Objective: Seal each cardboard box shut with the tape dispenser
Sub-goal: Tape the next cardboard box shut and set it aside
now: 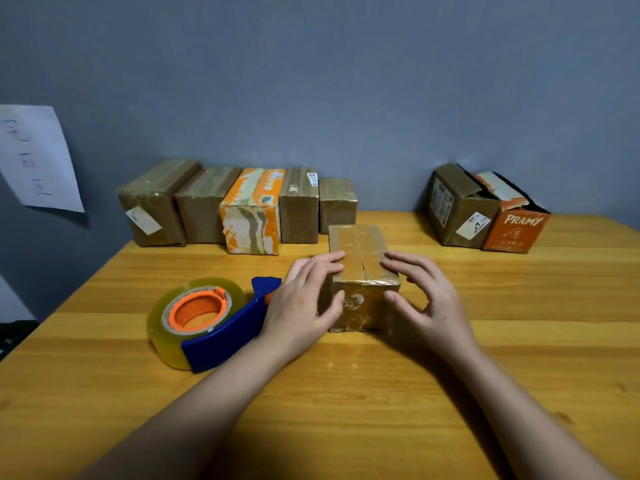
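Observation:
A small brown cardboard box (360, 268) stands mid-table, shiny tape over its closed top flaps. My left hand (304, 299) lies against its left side, fingers over the top edge and thumb on the front face. My right hand (426, 296) hovers at its right side with fingers spread, fingertips at the top edge, thumb near the front corner. The tape dispenser (211, 320), blue with an orange hub and a clear roll, lies flat on the table just left of my left hand; neither hand holds it.
Several closed boxes (242, 206) line the wall at the back left. At the back right stand a brown box (457, 206) and an orange box (512, 223), both with raised flaps. The wooden table (346, 393) ends at left. A paper sheet (34, 157) hangs on the wall.

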